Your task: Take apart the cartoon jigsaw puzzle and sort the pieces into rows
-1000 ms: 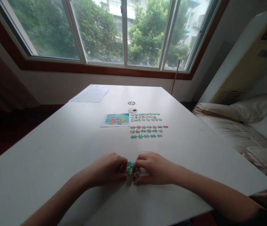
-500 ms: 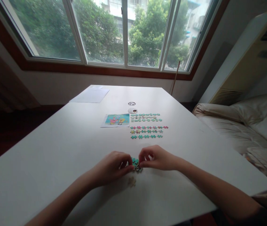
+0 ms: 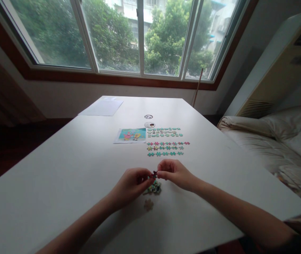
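Over a small pile of jigsaw pieces (image 3: 155,187), my left hand (image 3: 136,181) and my right hand (image 3: 173,172) meet with pinched fingertips. Between them is a dark reddish jigsaw piece (image 3: 154,174), gripped from the left and from the right. A single tan jigsaw piece (image 3: 148,204) lies apart, nearer to me than the pile. Beyond my hands, sorted rows of jigsaw pieces (image 3: 165,153) stretch sideways, mostly teal with some pink and yellow. Left of the rows lies a cartoon picture sheet (image 3: 131,135) with a pink and a yellow figure.
The white table (image 3: 60,169) carries two round flat items (image 3: 149,125) behind the rows and paper sheets (image 3: 101,107) at its far left corner. A cream sofa (image 3: 269,141) stands on the right. A window (image 3: 141,38) fills the back wall.
Both hands have risen slightly away from me off the pile, and a dark reddish jigsaw piece now shows between their fingertips. More of the pile is visible beneath.
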Motion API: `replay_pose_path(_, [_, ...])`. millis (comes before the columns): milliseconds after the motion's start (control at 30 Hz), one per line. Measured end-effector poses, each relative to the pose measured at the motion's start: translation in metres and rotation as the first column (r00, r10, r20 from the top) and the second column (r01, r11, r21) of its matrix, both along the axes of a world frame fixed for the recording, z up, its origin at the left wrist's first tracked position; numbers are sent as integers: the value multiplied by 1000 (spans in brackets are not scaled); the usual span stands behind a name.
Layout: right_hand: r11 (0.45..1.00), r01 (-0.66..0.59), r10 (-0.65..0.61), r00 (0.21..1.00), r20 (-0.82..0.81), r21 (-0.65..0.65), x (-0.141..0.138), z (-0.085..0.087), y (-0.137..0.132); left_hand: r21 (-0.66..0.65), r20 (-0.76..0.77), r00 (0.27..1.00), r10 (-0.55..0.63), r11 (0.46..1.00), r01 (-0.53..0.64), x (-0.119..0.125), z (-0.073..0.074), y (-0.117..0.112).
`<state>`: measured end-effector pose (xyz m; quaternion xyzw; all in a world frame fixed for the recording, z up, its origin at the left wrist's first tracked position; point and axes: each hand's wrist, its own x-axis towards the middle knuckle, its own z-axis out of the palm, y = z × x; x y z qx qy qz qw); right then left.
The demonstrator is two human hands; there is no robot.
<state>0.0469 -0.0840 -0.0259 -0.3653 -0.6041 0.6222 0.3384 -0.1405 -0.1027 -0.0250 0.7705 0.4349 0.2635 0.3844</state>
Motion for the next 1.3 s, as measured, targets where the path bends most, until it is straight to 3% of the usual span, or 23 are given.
replay_pose_path(467, [984, -31, 2, 986, 166, 175, 5, -1, 2, -3, 40, 997, 68, 998, -68, -1, 2, 2])
replay_pose_path(633, [966, 119, -147, 983, 109, 229, 20, 12, 20, 97, -55, 990, 129, 988, -124, -4, 3, 4])
replay_pose_path(767, [947, 235, -257, 964, 75, 221, 34, 20, 34, 257, -166, 970, 179, 957, -133, -10, 2, 7])
replay_pose_path(900, [944, 251, -270, 960, 68, 212, 38, 20, 38, 358, -257, 947, 193, 929, -92, -13, -3, 9])
replay_pose_path(1300, [948, 234, -250, 967, 49, 215, 39, 20, 37, 393, -306, 930, 204, 917, -72, -15, -5, 8])
